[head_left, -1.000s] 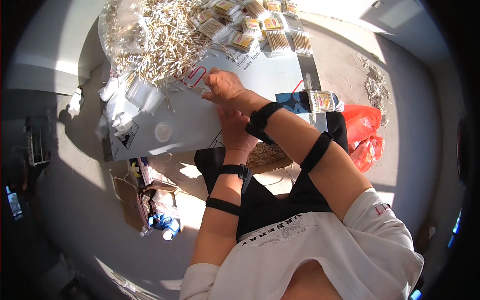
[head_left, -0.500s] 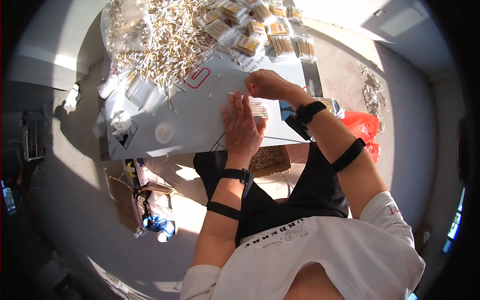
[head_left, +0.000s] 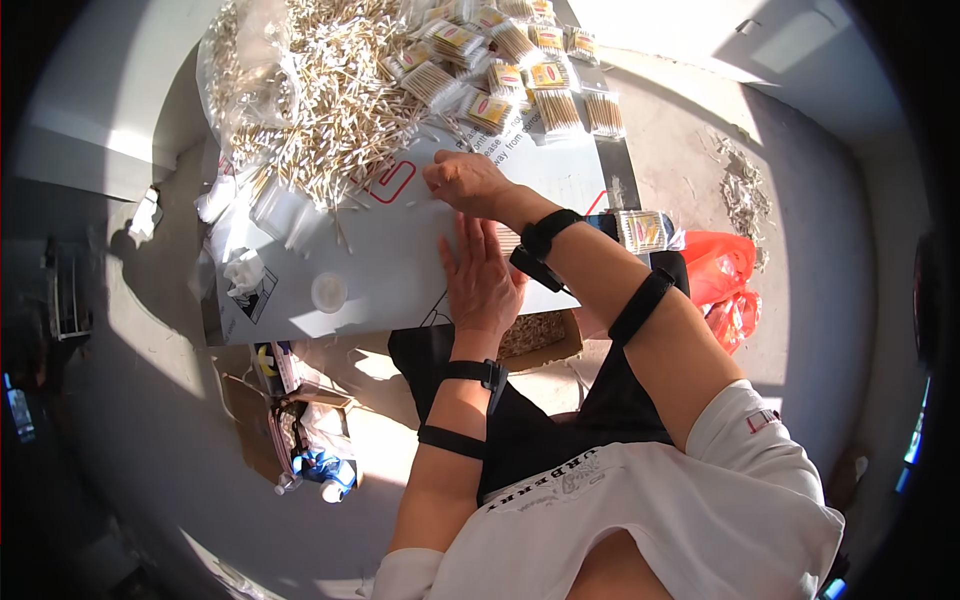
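Observation:
My left hand [head_left: 484, 285] lies flat on the table [head_left: 390, 260] near its front edge, fingers stretched out. Beside its fingers, a row of cotton swabs [head_left: 508, 238] shows in part, mostly covered by my right forearm. Just beyond the left fingertips is my right hand [head_left: 468, 184], low over the table with its fingers pinched together; whatever is between them is hidden. A large loose pile of cotton swabs [head_left: 335, 110] spreads across the far left. Filled clear packs of swabs with yellow labels [head_left: 490, 110] are heaped at the far side.
Clear plastic bags [head_left: 285, 215] and a small round whitish dish [head_left: 329, 292] sit on the left. Another swab pack [head_left: 640, 230] is at the right edge, near red plastic bags [head_left: 718, 265]. An open carton [head_left: 545, 338] stands beneath the table; a cardboard box [head_left: 250, 430] is on the floor.
My right hand has moved left across the table, past my left fingertips, and its forearm now covers much of the swab row. My left hand stays nearly in place.

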